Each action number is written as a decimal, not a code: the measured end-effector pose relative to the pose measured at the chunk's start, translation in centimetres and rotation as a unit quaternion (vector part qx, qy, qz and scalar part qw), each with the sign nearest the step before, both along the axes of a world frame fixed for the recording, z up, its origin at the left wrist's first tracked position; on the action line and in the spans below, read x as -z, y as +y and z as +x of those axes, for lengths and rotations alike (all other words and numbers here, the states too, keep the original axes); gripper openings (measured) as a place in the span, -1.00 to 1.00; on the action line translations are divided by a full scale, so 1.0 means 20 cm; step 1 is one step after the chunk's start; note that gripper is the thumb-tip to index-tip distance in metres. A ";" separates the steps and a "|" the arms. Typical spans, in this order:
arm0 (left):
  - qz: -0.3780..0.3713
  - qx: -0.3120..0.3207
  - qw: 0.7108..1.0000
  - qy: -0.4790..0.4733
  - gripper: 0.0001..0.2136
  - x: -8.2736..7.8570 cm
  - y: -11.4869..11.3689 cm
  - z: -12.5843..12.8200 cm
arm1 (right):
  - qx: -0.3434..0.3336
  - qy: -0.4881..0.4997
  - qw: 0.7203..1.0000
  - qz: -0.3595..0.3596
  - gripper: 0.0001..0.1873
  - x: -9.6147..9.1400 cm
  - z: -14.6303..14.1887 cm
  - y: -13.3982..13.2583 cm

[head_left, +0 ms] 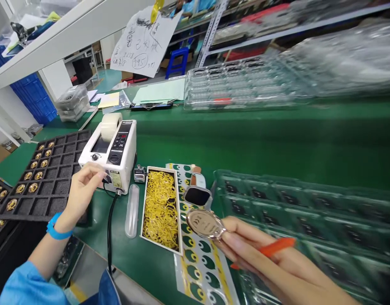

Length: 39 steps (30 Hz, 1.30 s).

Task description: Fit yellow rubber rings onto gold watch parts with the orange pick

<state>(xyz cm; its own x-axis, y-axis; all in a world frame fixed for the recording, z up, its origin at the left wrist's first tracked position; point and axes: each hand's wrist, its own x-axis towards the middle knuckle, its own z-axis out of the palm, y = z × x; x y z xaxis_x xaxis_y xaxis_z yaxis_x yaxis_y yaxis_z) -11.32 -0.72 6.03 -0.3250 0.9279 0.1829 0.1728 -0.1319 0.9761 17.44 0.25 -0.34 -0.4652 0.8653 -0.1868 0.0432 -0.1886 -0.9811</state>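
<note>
My left hand point(82, 186), with a blue band on its wrist, is at the front of a white tape dispenser point(126, 156). Its thumb and fingertips are pinched together; whatever is between them is too small to make out. A roll of pale tape point(111, 126) sits on top of the dispenser. My right hand point(255, 250) grips a round metal watch case point(205, 223) by its edge, back side up with printed marks. An orange strip point(278, 247) lies across the same hand. Just behind the case is a square smartwatch point(198, 195) with a light strap.
A white box of yellow rings point(160, 207) stands mid-bench on a sticker sheet point(195, 271). Beside it are a tally counter point(139, 173) and a clear plastic strip point(132, 212). Black foam tray point(59, 178) with gold parts, left; clear tray point(296, 203) with dark parts, right.
</note>
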 end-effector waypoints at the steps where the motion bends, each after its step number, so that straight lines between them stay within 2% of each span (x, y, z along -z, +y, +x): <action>1: 0.001 0.035 0.996 0.087 -0.86 -0.04 0.02 0.01 | -0.012 -0.001 1.000 0.011 -0.57 0.00 0.00 0.01; 3: -0.011 0.090 0.969 0.228 -0.85 -0.11 0.05 0.02 | -0.017 -0.005 1.000 0.024 -0.54 0.00 0.01 0.02; 4: -0.022 0.102 0.960 0.260 -0.86 -0.14 0.06 0.03 | -0.013 -0.005 1.000 0.024 -0.52 -0.01 0.02 0.02; 7: -0.006 0.117 0.958 0.263 -0.87 -0.19 0.08 0.08 | -0.022 0.020 0.999 0.011 -0.48 -0.04 0.01 0.03; 9: 0.010 0.162 0.962 0.219 -0.83 -0.19 0.06 0.16 | -0.036 0.046 0.998 -0.010 -0.47 -0.06 0.01 0.04; 11: -0.010 0.235 0.958 0.162 -0.79 -0.16 0.03 0.25 | -0.050 0.070 0.996 -0.032 -0.48 -0.07 0.01 0.05; 13: -0.061 0.304 0.944 0.114 -0.77 -0.10 0.01 0.34 | -0.067 0.093 0.992 -0.045 -0.49 -0.06 0.01 0.05; 16: -0.125 0.353 0.924 0.075 -0.74 0.02 0.01 0.44 | -0.092 0.102 0.989 -0.056 -0.50 -0.05 0.02 0.06; 18: -0.146 0.358 0.920 0.060 -0.73 0.07 0.03 0.47 | -0.101 0.097 0.988 -0.061 -0.49 -0.04 0.03 0.06; 21: -0.156 0.356 0.920 0.041 -0.74 0.11 0.05 0.48 | -0.108 0.096 0.988 -0.062 -0.48 -0.04 0.03 0.06; 39: -0.162 0.381 0.909 0.054 -0.74 0.13 0.04 0.44 | -0.146 0.110 0.982 -0.041 -0.53 -0.05 0.03 0.05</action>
<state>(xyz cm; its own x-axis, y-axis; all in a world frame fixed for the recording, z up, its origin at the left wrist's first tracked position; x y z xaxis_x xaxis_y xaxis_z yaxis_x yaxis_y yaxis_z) -2.45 0.06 3.40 0.4383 0.8866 -0.1480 0.2497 0.0381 0.9676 18.14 1.20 0.56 -0.7276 0.6760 -0.1167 -0.1047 -0.2776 -0.9550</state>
